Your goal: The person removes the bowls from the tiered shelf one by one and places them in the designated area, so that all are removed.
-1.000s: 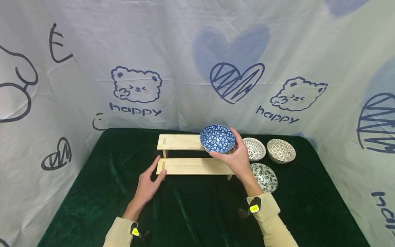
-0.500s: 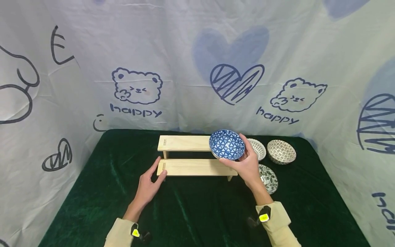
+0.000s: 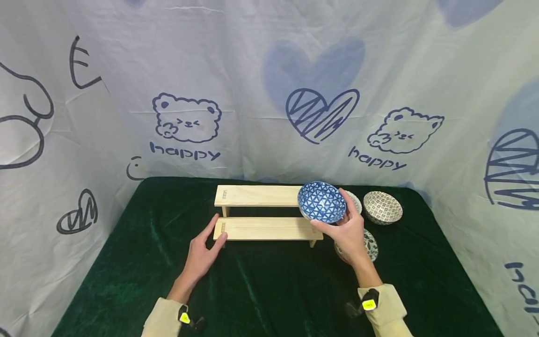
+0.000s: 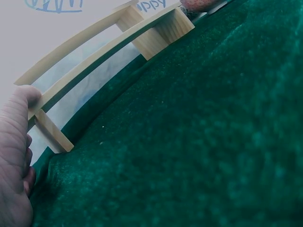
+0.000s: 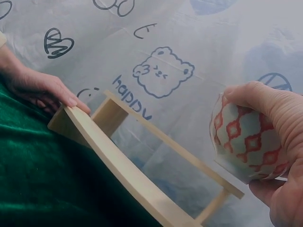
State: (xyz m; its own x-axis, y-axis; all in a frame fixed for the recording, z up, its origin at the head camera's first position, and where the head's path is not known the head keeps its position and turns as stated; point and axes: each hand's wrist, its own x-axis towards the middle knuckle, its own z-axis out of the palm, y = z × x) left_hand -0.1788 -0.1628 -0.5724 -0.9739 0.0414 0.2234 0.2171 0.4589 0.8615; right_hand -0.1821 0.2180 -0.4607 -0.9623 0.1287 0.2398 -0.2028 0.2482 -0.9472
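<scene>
A small bowl (image 3: 321, 202) hangs over the right end of a two-tier wooden shelf (image 3: 269, 229). Its inside is blue with white triangles; the right wrist view shows red diamonds on its pale outside (image 5: 251, 139). My right hand (image 3: 350, 231) holds it by the right side, thumb in front and fingers behind, the hollow tilted toward the head camera. At the shelf's left end, my left hand (image 3: 200, 255) grips the lower board, its thumb on the front edge in the left wrist view and fingers at the far side.
Right of the shelf, a white patterned bowl (image 3: 356, 201) and a dish with dark leaves (image 3: 370, 245) are partly hidden behind my right hand. A brown-checked bowl (image 3: 383, 207) stands farther right. Green velvet cloth (image 3: 261, 290) covers the table, and a printed white curtain (image 3: 252, 70) closes off the back.
My right hand has carried the blue bowl rightward and slightly nearer, from over the upper board to the shelf's right end. The left hand has stayed on the shelf.
</scene>
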